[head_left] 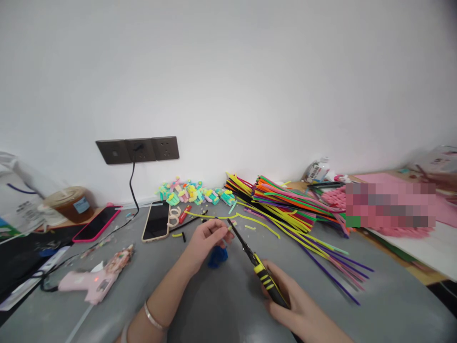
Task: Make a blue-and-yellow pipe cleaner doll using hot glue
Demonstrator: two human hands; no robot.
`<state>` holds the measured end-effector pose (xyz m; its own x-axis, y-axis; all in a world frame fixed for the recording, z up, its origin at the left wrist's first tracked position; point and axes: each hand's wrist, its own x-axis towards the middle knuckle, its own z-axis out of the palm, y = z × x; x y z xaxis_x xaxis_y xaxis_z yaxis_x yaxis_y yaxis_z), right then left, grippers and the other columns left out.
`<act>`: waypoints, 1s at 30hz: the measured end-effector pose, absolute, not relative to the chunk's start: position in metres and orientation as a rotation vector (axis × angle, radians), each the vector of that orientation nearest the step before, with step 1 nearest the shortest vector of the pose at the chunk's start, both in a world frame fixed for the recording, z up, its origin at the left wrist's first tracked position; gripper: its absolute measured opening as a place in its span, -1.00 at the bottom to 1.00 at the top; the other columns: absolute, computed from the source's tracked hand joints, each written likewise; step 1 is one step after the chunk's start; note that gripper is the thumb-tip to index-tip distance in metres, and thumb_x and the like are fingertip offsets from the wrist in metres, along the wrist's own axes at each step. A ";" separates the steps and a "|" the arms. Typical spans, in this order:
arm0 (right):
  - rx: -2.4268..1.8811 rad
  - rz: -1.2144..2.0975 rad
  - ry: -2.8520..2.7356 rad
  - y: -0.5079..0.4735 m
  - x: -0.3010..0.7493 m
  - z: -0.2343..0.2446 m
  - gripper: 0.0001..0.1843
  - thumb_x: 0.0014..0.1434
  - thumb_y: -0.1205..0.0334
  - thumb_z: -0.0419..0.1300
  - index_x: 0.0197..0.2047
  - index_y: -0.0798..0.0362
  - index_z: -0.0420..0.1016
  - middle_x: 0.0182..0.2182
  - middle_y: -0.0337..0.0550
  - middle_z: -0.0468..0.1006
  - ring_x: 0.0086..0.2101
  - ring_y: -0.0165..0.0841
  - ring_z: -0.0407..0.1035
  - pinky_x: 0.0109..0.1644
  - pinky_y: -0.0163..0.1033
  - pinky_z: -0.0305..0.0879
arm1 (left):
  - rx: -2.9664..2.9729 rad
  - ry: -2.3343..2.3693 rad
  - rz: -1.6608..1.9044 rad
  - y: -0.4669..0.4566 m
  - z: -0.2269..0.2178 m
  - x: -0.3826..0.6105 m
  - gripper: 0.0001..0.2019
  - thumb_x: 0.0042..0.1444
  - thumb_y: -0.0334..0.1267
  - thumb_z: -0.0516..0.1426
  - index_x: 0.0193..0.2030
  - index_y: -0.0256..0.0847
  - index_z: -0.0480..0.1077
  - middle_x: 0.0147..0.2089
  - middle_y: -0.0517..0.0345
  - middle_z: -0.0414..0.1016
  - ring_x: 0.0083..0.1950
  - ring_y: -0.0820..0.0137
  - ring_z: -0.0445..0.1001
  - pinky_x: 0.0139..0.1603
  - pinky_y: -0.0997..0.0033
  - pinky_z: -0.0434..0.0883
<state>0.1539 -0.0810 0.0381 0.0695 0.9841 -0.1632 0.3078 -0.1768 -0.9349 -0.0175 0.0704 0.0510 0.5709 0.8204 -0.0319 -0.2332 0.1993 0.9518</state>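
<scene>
My left hand (210, 238) is closed in a pinch on a small yellow pipe cleaner piece (229, 229), mostly covered by the fingertips. In my right hand (285, 295) is a pair of long-nose pliers (266, 276) with black-and-yellow handles, fingers wrapped round them. The jaws point up and left, their tips right beside my left fingertips; whether they touch the piece I cannot tell. Under my left hand lies a blue fuzzy bundle (217, 257), partly hidden. A bent yellow pipe cleaner (257, 220) lies on the grey table (214, 314) just behind.
Bundles of coloured pipe cleaners (285, 202) spread to the right, near a blurred pink pile (332, 196). Small pastel pieces (194, 191) line the wall. At left are a pink glue gun (94, 283), two phones (157, 221) (98, 224) and a drink cup (71, 204).
</scene>
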 end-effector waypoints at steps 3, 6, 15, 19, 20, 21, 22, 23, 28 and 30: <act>-1.595 1.132 -1.328 -0.084 0.155 0.035 -0.27 -0.06 0.19 0.13 0.23 0.18 0.35 0.20 0.10 0.44 0.17 -0.01 0.32 0.24 0.00 0.26 | 1.234 0.644 0.819 0.069 0.053 -0.017 -0.61 -0.13 0.04 0.37 -0.40 -0.26 0.45 -0.45 0.10 0.54 -0.46 0.45 0.40 -0.42 0.50 0.29; -1.631 1.127 -1.317 -0.088 0.157 0.031 -0.27 -0.03 0.19 0.15 0.26 0.13 0.34 0.22 0.04 0.42 0.21 -0.02 0.29 0.26 -0.01 0.24 | 1.303 0.650 0.833 0.069 0.053 -0.017 -0.62 -0.08 0.05 0.35 -0.45 -0.25 0.44 -0.48 0.12 0.53 -0.49 0.47 0.37 -0.44 0.51 0.26; -1.692 1.186 -1.244 -0.100 0.167 0.025 -0.22 -0.03 0.15 0.17 0.30 0.15 0.32 0.27 0.05 0.35 0.27 -0.03 0.20 0.32 -0.04 0.15 | 1.464 0.681 0.823 0.070 0.043 -0.015 -0.68 -0.02 0.00 0.31 -0.47 -0.23 0.43 -0.45 0.11 0.55 -0.49 0.46 0.35 -0.45 0.50 0.24; -1.658 1.191 -1.210 -0.102 0.164 0.034 -0.25 -0.04 0.19 0.14 0.27 0.12 0.38 0.18 0.02 0.47 0.19 -0.01 0.32 0.24 -0.03 0.27 | 1.514 0.721 0.843 0.069 0.044 -0.013 -0.72 0.00 -0.05 0.29 -0.47 -0.23 0.43 -0.46 0.11 0.55 -0.50 0.46 0.32 -0.47 0.50 0.20; -1.650 1.193 -1.209 -0.102 0.162 0.037 -0.26 -0.04 0.19 0.14 0.26 0.12 0.39 0.18 0.01 0.47 0.19 -0.01 0.32 0.23 -0.04 0.29 | 1.510 0.721 0.845 0.069 0.044 -0.013 -0.72 -0.01 -0.06 0.29 -0.47 -0.23 0.42 -0.46 0.11 0.55 -0.49 0.45 0.33 -0.47 0.50 0.20; -1.649 1.188 -1.206 -0.102 0.161 0.039 -0.27 -0.04 0.19 0.13 0.25 0.10 0.40 0.19 0.00 0.47 0.19 -0.01 0.31 0.22 -0.04 0.30 | 1.501 0.719 0.849 0.068 0.045 -0.013 -0.72 -0.01 -0.06 0.29 -0.47 -0.23 0.42 -0.46 0.11 0.54 -0.49 0.45 0.34 -0.46 0.50 0.21; -1.655 1.177 -1.203 -0.102 0.160 0.040 -0.28 -0.04 0.20 0.14 0.24 0.09 0.41 0.19 -0.01 0.47 0.20 -0.01 0.30 0.21 -0.05 0.30 | 1.490 0.714 0.853 0.068 0.045 -0.013 -0.72 -0.02 -0.06 0.30 -0.47 -0.22 0.41 -0.46 0.12 0.54 -0.48 0.44 0.35 -0.45 0.50 0.22; -1.662 1.165 -1.201 -0.102 0.160 0.041 -0.29 -0.04 0.21 0.14 0.23 0.08 0.42 0.19 -0.02 0.47 0.20 -0.01 0.30 0.21 -0.05 0.31 | 1.478 0.709 0.858 0.068 0.045 -0.013 -0.72 -0.03 -0.06 0.30 -0.47 -0.22 0.40 -0.47 0.12 0.54 -0.47 0.44 0.36 -0.44 0.50 0.23; -1.670 1.179 -1.228 -0.103 0.164 0.034 -0.26 -0.05 0.22 0.16 0.26 0.09 0.39 0.24 -0.03 0.42 0.22 0.00 0.28 0.25 -0.02 0.27 | 1.454 0.702 0.872 0.066 0.045 -0.012 -0.74 -0.05 -0.10 0.31 -0.48 -0.21 0.38 -0.47 0.14 0.52 -0.42 0.41 0.42 -0.41 0.50 0.27; -1.678 1.213 -1.241 -0.103 0.168 0.029 -0.24 -0.03 0.19 0.17 0.29 0.10 0.36 0.28 -0.02 0.35 0.26 0.01 0.22 0.29 0.00 0.22 | 1.464 0.700 0.879 0.066 0.045 -0.012 -0.75 -0.04 -0.12 0.30 -0.48 -0.20 0.37 -0.46 0.13 0.51 -0.39 0.39 0.43 -0.38 0.49 0.29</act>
<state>0.1675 -0.1026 0.0291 0.0973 0.9586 -0.2678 0.2899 -0.2847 -0.9137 -0.0125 0.0662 0.0450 0.5288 0.8408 0.1156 -0.0760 -0.0887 0.9932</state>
